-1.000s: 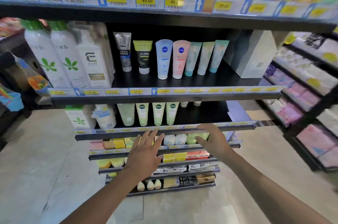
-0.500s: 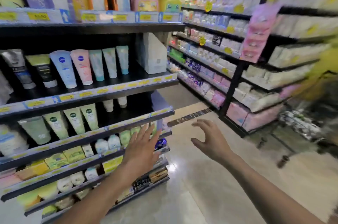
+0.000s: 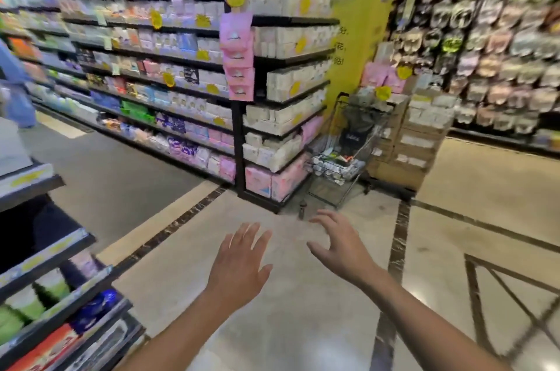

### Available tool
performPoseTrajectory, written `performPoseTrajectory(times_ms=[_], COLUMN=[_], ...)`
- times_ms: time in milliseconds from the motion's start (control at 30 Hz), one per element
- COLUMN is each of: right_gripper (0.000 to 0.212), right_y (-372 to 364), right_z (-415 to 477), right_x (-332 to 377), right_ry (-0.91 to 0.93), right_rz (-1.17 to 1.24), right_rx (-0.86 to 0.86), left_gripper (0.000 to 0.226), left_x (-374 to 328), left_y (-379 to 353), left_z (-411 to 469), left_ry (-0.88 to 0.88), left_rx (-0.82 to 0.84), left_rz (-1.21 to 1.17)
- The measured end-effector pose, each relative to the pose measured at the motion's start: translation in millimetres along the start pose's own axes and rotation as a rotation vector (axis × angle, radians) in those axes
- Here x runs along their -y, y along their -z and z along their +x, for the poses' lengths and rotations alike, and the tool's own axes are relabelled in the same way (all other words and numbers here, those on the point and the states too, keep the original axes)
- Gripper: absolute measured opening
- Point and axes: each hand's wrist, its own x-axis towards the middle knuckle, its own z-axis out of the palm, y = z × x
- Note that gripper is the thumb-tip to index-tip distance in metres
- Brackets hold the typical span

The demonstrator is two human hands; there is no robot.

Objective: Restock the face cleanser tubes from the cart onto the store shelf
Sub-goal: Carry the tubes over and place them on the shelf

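Wire cart [image 3: 342, 158] stands on glossy tiled floor [image 3: 303, 325] beside stocked shelves [image 3: 281, 116].

It was a shop: shelves [image 3: 169, 88] of packaged goods with yellow tags [image 3: 156, 18] stood beyond the left grip [image 3: 239, 264], a cart [image 3: 342, 164] beyond the right grip [image 3: 342, 249].
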Motion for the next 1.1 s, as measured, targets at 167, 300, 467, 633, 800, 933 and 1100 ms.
performPoseTrajectory(times_ms=[167, 300, 467, 633, 800, 933, 1100], right_gripper=[0.046, 0.050, 0.050, 0.051, 0.052, 0.053, 0.055], right_y=[41, 64, 88, 109, 118, 131, 160], right_z=[5, 24, 64, 101, 141, 184, 254], right_x=[-106, -189, -277, -357, -446, -524, -623], right_ry=[-0.169, -0.316, -0.465, -0.575, -0.677, -0.687, -0.644], right_rz=[-0.040, -0.073, -0.131, -0.121, -0.118, -0.126, -0.120], right_rx=[-0.060, -0.084, -0.085, -0.113, -0.098, -0.083, -0.030], left_gripper=[0.068, 0.064, 0.083, 0.075, 0.071, 0.070, 0.071], left_x=[-70, -121, -180, -233, -280, -315, -359], left_y=[-36, -72, -116, -146, -174, -202, -230], left_z=[107, 200, 317, 419, 517, 599, 706], left_ry=[-0.177, -0.299, -0.441, -0.497, -0.542, -0.550, -0.507], left_rx=[0.028, 0.065, 0.098, 0.167, 0.257, 0.280, 0.275], left_rz=[-0.049, -0.072, -0.089, -0.146, -0.164, -0.156, -0.152])
